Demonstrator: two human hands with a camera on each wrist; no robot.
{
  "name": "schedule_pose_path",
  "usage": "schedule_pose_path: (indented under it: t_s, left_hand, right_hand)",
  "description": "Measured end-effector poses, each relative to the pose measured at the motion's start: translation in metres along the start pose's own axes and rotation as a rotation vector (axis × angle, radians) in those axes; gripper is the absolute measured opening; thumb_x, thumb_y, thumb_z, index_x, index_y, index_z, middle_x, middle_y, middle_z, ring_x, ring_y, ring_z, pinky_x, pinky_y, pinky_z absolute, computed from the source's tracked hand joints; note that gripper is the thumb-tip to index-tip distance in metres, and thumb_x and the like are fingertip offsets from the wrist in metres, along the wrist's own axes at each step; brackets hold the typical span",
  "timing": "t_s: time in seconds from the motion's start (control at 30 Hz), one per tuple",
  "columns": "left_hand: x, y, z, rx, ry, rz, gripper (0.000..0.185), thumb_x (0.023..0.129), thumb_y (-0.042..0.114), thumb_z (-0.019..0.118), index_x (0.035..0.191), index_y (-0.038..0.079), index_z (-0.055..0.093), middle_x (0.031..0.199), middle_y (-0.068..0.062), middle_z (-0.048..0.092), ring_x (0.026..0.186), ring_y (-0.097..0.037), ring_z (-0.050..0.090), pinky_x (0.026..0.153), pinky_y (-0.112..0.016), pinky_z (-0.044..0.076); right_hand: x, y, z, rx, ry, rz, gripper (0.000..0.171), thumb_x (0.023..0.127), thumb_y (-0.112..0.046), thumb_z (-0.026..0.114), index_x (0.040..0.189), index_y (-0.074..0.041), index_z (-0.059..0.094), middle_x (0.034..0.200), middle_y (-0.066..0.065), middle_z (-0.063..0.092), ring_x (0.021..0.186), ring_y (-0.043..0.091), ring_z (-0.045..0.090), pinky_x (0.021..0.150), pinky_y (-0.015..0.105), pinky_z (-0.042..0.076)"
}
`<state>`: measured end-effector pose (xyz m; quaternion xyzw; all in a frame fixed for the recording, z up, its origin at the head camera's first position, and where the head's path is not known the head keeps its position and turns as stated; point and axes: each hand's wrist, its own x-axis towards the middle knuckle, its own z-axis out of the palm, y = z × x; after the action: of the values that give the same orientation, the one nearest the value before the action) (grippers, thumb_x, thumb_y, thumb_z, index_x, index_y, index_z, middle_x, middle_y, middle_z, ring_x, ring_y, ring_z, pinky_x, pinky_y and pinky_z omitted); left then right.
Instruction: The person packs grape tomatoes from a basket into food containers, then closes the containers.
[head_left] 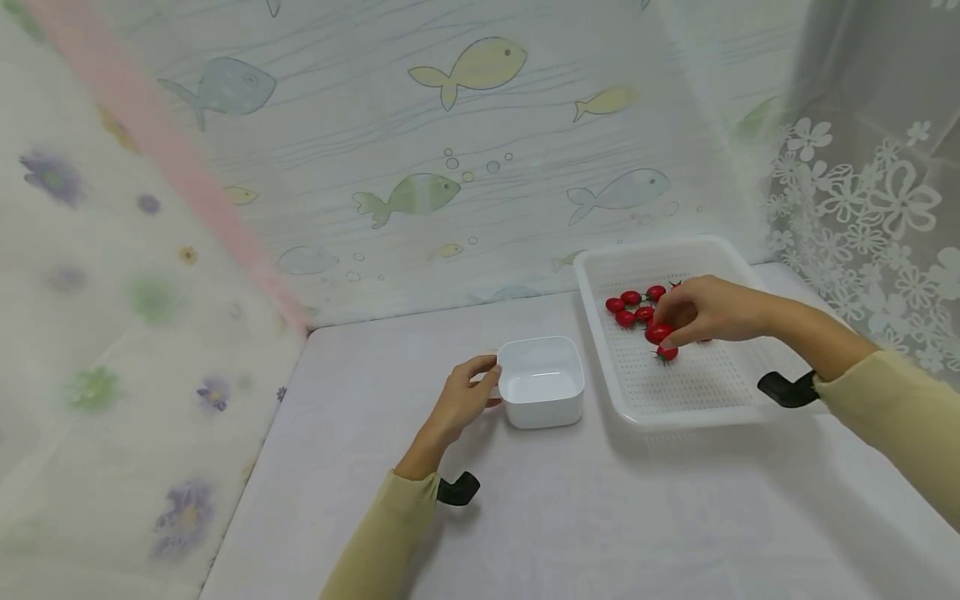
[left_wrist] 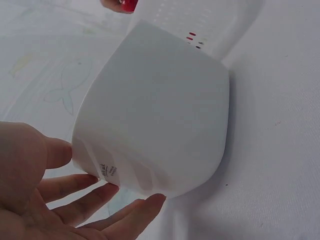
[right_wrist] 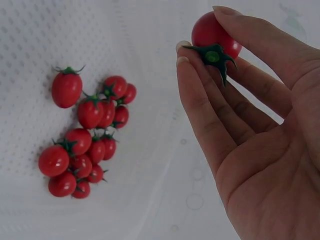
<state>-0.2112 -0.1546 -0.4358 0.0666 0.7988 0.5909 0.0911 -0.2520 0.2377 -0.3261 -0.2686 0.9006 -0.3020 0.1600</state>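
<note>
Our right hand (head_left: 705, 312) pinches one tomato (right_wrist: 216, 34); our left hand (head_left: 467, 398), fingers straight, steadies the seemingly empty bowl (head_left: 542, 382) at nine o'clock of the tray (head_left: 742, 392).

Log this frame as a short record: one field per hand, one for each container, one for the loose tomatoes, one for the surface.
left hand: fingers rest against the side of the white bowl, steadying it
right hand: pinches one cherry tomato between thumb and fingertips, above the tray
white bowl: upright on the table, nothing seen inside
tray: white, perforated floor, just right of the bowl
loose tomatoes: a cluster lying on the tray floor, stems on
surface: white cloth-covered table
</note>
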Motion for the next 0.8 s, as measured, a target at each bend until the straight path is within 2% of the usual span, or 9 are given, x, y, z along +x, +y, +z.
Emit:
schedule_pose_path:
  t_s: [0.27,0.6,0.8]
  left_hand:
    - [-0.001,-0.001,0.002,-0.042,0.001,-0.015,0.043,0.109,0.022,0.051,0.147,0.001,0.050,0.155,-0.019,0.043,0.128,-0.038,0.059,0.095,-0.045,0.059]
    - [-0.001,0.000,0.004,-0.043,0.009,-0.013,0.042,0.109,0.022,0.051,0.146,0.002,0.051,0.149,-0.021,0.049,0.127,-0.038,0.060,0.094,-0.046,0.060]
    - [-0.001,0.001,0.004,-0.045,0.006,-0.018,0.043,0.109,0.022,0.051,0.147,0.002,0.050,0.150,-0.021,0.049,0.128,-0.038,0.059,0.093,-0.045,0.060]
  right_hand:
    - [0.001,-0.015,0.005,-0.015,0.014,-0.072,0.031,0.086,-0.023,0.085,0.109,-0.007,0.073,0.096,-0.003,0.074,0.088,0.012,0.069,0.079,0.024,0.059]
    - [0.013,-0.043,0.021,0.003,0.088,-0.059,0.026,0.086,-0.019,0.084,0.107,-0.007,0.073,0.094,0.000,0.075,0.087,0.015,0.069,0.078,0.027,0.059]
    - [0.020,-0.056,0.032,0.075,0.097,-0.077,0.022,0.088,-0.018,0.082,0.105,-0.007,0.074,0.095,0.001,0.076,0.088,0.016,0.072,0.079,0.027,0.059]
